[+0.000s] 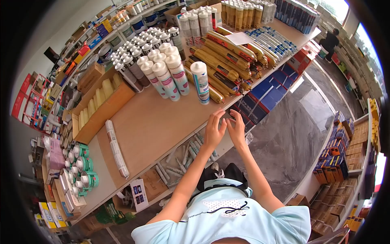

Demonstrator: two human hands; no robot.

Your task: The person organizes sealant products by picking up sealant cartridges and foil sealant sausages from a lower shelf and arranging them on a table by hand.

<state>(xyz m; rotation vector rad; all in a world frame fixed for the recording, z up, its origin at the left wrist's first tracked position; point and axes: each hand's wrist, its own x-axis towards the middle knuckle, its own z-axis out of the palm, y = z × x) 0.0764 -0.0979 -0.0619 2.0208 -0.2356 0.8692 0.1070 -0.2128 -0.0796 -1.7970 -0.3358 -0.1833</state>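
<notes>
My left hand and my right hand hover close together at the table's front edge, fingers curved but apart, holding nothing. Nearest to them on the brown tabletop stands a single white and blue sealant cartridge. Behind it lies a pile of gold sausage-shaped sealant packs. To the left, several white and pink cartridges stand upright in a group, with grey-capped cartridges behind. One white sausage pack lies alone farther left.
An open cardboard box of pale cartridges and green-labelled cans occupy the left end. Blue boxes are stacked beneath the table by the floor. Shelves of boxes line the right; a person sits far back right.
</notes>
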